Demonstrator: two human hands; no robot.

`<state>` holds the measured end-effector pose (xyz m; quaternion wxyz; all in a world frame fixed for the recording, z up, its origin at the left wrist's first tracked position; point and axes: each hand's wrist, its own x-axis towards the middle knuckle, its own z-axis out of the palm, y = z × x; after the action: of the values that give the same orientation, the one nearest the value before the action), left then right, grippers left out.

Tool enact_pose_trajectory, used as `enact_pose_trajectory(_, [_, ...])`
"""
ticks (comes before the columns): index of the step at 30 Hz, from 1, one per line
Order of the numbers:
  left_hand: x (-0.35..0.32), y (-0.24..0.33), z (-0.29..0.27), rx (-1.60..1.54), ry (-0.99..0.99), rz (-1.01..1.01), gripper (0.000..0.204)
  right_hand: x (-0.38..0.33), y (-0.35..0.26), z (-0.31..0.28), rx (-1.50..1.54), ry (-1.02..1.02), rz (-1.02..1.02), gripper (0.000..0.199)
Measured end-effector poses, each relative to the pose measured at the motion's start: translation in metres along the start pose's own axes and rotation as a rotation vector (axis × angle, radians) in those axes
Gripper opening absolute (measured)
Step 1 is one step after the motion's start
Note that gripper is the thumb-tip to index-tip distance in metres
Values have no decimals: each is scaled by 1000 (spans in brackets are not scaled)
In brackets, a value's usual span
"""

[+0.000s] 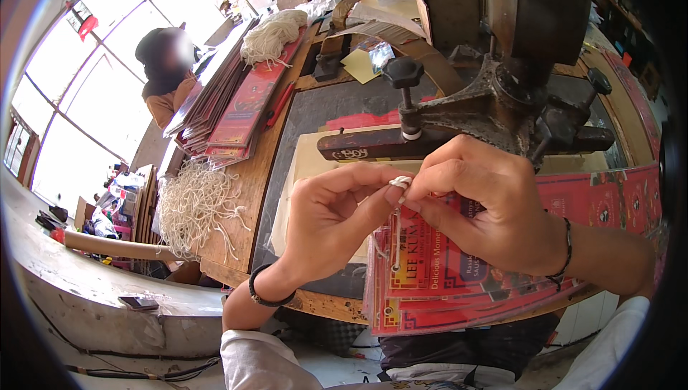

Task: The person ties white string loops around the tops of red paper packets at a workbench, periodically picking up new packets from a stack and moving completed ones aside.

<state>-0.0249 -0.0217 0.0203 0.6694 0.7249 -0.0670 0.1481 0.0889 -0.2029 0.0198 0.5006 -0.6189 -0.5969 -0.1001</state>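
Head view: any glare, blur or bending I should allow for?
Head view, upper left: the windows are blown out nearly white, and a blurred patch hides part of the other person; head view, edges: dark rim, and the table edge bows; head view, centre: left hand, right hand and white cord look fairly sharp.

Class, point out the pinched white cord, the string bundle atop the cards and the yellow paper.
White cord [400,181]: head view, its looped top.
String bundle [271,37]: head view, middle of its strands.
Yellow paper [357,67]: head view, its flat face.
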Motion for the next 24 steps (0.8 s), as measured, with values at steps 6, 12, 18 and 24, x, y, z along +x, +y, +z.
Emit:
enact_pose_trajectory(6, [2,-5,-6,-33,-6,-28,14,1,-2,-1,7,0,-14,17])
enact_pose_trajectory(12, [3,-8,-4,-164,-30,-2,14,1,1,-3,56,-26,2,15])
enact_pose_trajectory(18, [4,-11,-8,-154,-59,8,18,1,-4,0,197,21,179,14])
enact_pose_trajectory(24, [6,-11,-5,-159,-34,66,19,1,8,-1,42,-10,-1,16])
